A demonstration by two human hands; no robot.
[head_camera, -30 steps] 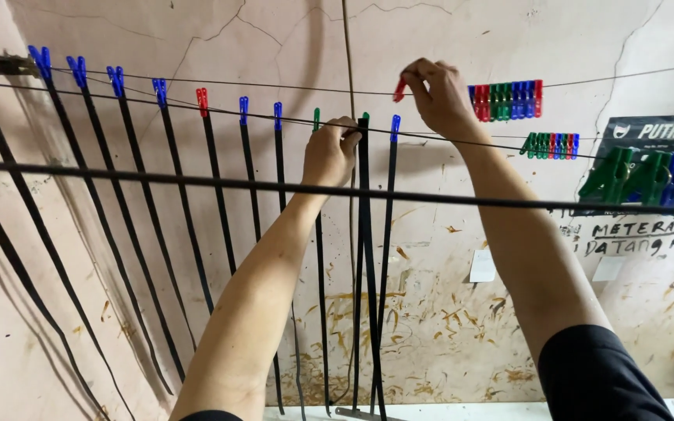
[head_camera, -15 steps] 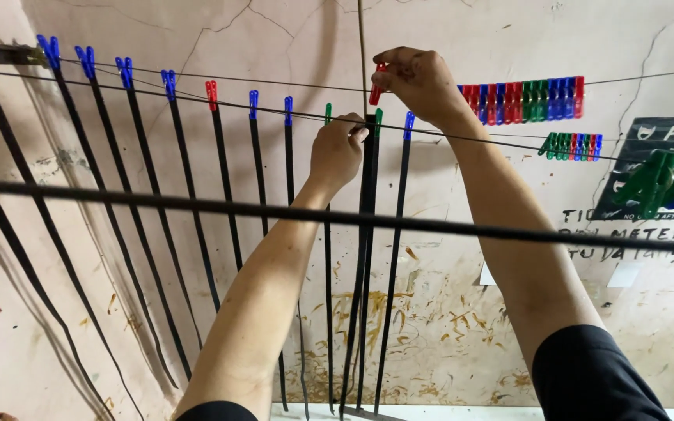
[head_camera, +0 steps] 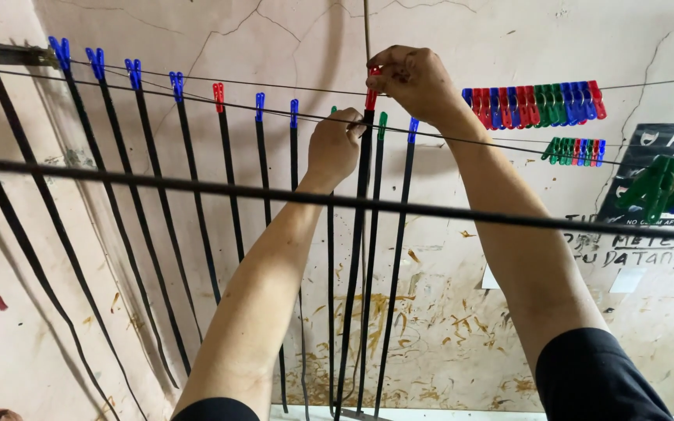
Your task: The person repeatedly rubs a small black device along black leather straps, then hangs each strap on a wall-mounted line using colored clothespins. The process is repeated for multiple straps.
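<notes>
My left hand [head_camera: 334,144] pinches the top of a long black strap [head_camera: 355,257] and holds it up against a thin wire line [head_camera: 470,139]. Just above it, my right hand [head_camera: 413,79] grips a red clothespin [head_camera: 370,95] and presses it down over the strap's top end. Several more black straps [head_camera: 228,179] hang from the same line to the left, each clipped with a blue, red or green pin. A green pin [head_camera: 381,125] and a blue pin [head_camera: 413,129] hold two straps directly right of my hands.
A thick black cable [head_camera: 118,178] crosses the view in front of my arms. Bunches of spare coloured pins [head_camera: 536,103] sit on the upper wire at right, with a smaller bunch [head_camera: 576,150] lower and large green pins [head_camera: 665,187] at the right edge. A cracked, stained wall [head_camera: 446,312] stands behind.
My right hand has carried the red pin leftward from near the spare bunch to the strap's top, above my left hand. My left hand has kept its hold on the strap.
</notes>
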